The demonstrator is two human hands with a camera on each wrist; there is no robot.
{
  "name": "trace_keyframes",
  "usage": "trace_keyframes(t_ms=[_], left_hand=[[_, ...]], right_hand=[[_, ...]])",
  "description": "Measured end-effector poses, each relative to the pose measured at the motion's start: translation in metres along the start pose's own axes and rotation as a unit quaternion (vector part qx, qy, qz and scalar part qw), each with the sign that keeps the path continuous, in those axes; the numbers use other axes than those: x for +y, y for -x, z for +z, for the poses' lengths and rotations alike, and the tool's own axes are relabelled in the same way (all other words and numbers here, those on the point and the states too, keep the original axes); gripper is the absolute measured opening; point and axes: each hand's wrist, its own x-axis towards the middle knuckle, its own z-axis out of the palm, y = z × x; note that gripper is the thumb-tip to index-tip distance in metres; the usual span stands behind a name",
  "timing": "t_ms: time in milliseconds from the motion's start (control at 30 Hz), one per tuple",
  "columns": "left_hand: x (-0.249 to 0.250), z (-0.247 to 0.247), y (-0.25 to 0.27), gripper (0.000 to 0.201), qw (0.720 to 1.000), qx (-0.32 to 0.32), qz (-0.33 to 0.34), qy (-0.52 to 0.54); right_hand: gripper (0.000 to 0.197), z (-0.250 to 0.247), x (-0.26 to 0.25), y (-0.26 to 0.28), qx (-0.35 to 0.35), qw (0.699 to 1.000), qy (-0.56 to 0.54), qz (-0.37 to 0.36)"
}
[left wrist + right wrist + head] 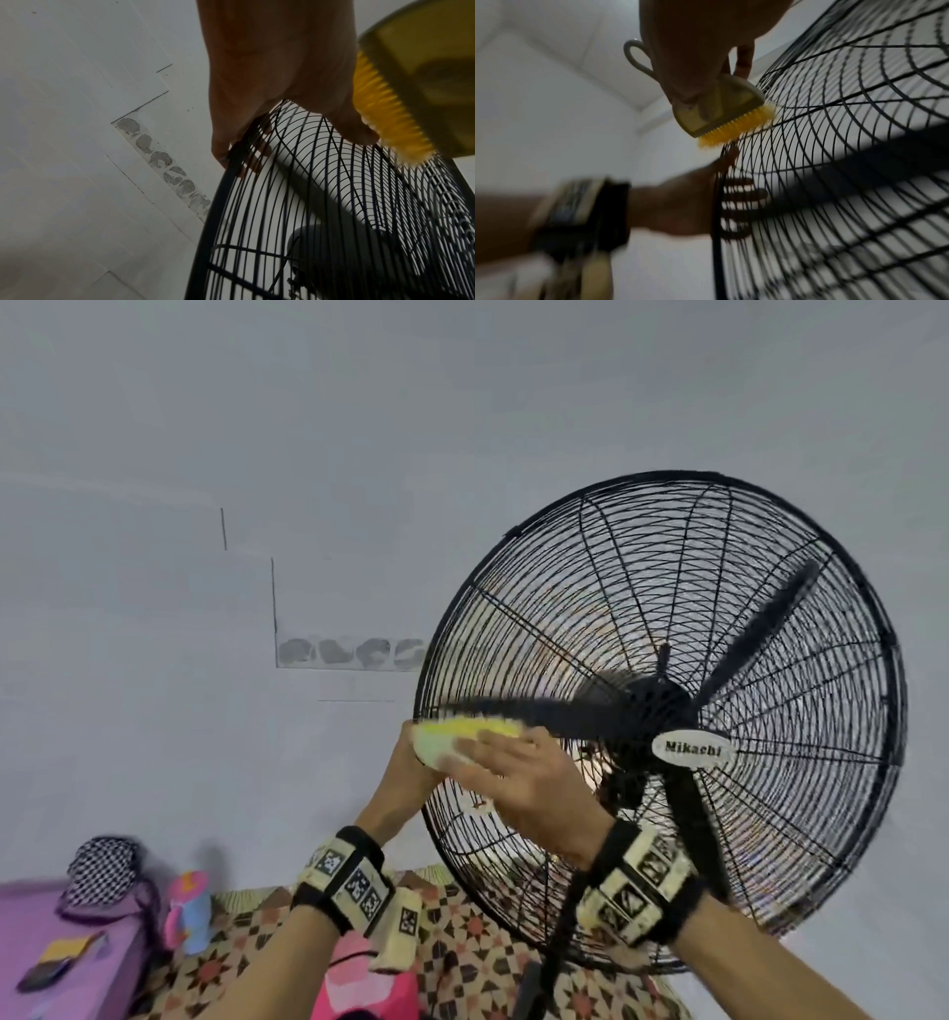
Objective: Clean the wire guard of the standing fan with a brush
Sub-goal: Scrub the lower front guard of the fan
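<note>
Nearest, two hands work at the guard's rim at about nine o'clock on the fan face: the right hand (518,780) is wrapped over the back of one brush (452,743), a pale plastic block with short yellow bristles (736,126) pressed to the wires, and the left hand (405,773) grips the black outer ring, fingers (741,194) hooked through the mesh to steady it. The brush looks light and stiff, with a loop handle (636,57) at its tail (held by the body here, which probably gives firmer pressure). Beyond, one wire guard (662,588) of thin rods likely flexes and rattles under force, so the ring seems the best place to hold. Behind it I count three blades; one (760,629) points to two o'clock. One badge (690,749) marks the hub.
</note>
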Motion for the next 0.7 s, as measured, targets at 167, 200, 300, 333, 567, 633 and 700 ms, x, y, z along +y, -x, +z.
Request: trace_keyframes(t_ms=[167, 200, 300, 333, 567, 633, 700], left_hand=[[-0.010, 0.000, 0.003, 0.089, 0.998, 0.037, -0.048, 0.003], [-0.009, 0.002, 0.004, 0.089, 0.998, 0.036, -0.050, 0.004], [-0.001, 0.004, 0.004, 0.086, 0.998, 0.039, -0.052, 0.014], [-0.001, 0.003, 0.004, 0.084, 0.997, 0.042, -0.055, 0.014], [-0.005, 0.002, 0.008, 0.088, 0.998, 0.039, -0.054, -0.010], [-0.005, 0.005, 0.009, 0.090, 0.998, 0.047, -0.044, -0.002], [-0.004, 0.006, 0.010, 0.095, 0.998, 0.060, -0.031, 0.002]], right_hand=[[0.053, -0.026, 0.035, -0.012, 0.145, 0.970, -0.029, 0.191], [0.052, -0.025, 0.037, -0.010, 0.139, 0.966, -0.021, 0.218], [0.059, -0.011, 0.006, 0.015, 0.038, 0.979, -0.016, 0.199], [0.059, -0.012, -0.007, 0.024, -0.001, 0.984, -0.030, 0.178], [0.055, -0.045, 0.002, -0.008, 0.118, 0.957, -0.073, 0.254], [0.056, -0.032, -0.006, -0.011, 0.107, 0.945, -0.064, 0.302], [0.063, -0.019, -0.029, 0.003, 0.069, 0.949, -0.065, 0.301]])
